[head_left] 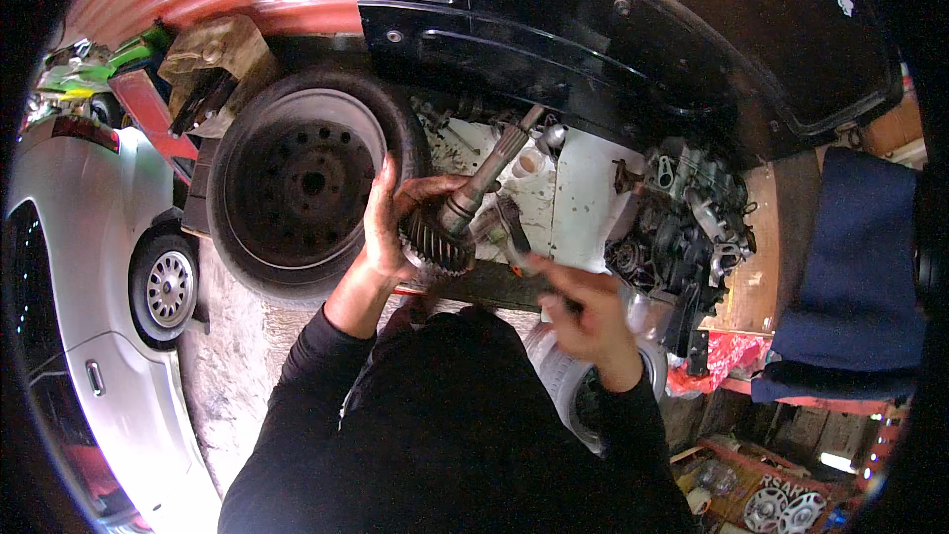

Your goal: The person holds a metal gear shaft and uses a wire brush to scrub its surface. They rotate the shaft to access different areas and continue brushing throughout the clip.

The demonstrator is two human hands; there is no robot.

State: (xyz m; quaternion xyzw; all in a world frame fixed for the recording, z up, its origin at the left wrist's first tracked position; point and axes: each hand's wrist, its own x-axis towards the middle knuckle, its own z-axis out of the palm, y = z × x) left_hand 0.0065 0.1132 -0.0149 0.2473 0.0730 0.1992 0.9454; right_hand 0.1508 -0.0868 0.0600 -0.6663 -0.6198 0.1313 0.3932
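Note:
My left hand (381, 227) is closed around a metal gear shaft (481, 181), its palm beside the toothed helical gear (435, 242). The splined end of the shaft tilts up and away to the right. My right hand (590, 314) is smeared by motion, right of the gear and lower. At its fingertips is a dark, narrow, brush-like tool (512, 227) with a bit of orange low on it. The blur hides how the fingers meet this tool. Beneath the shaft lies a white, stained work surface (583, 213) with metal parts on it.
Left of my hands a large tyre on a steel wheel (314, 183) leans. Greasy engine parts (682, 227) stand to the right. Across the back is a black vehicle panel (554, 49). A silver car (129, 366) is at far left; dark blue cloth (860, 267) hangs at right.

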